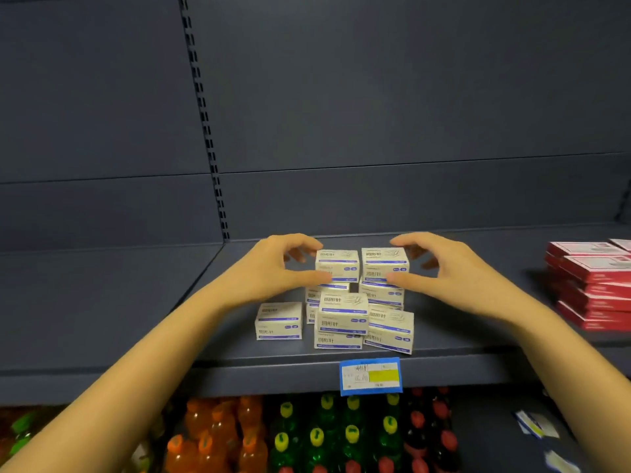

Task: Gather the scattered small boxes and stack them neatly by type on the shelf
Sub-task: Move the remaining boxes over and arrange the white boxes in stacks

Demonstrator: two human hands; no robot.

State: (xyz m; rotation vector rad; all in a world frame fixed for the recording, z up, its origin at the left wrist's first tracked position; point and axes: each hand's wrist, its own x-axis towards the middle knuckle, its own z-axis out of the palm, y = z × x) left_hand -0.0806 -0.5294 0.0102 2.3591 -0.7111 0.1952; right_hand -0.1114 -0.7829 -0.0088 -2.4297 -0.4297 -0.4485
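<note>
Head view: paper-clip boxes [343,317] piled mid-shelf [273,373], one lone box [279,320] at 8 o'clock of the pile. Left hand [290,264] cupped round left top box [337,264] from 9 o'clock, thumb on its front, fingers curled behind. Right hand [433,268] likewise on right top box [385,262] from 3 o'clock. Box long axes left-right.

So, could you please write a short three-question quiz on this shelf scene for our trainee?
1. True or false: the flat red cardboard boxes are stacked right of the small white blue-striped cardboard boxes.
2. The blue-and-yellow paper price label hangs on: A) the back wall, B) the dark grey metal shelf, on its front edge, C) a box.
3. Fill in: the left hand and right hand flank the pile's ___ layer.
Key: 1 true; 2 B; 3 top.
</note>
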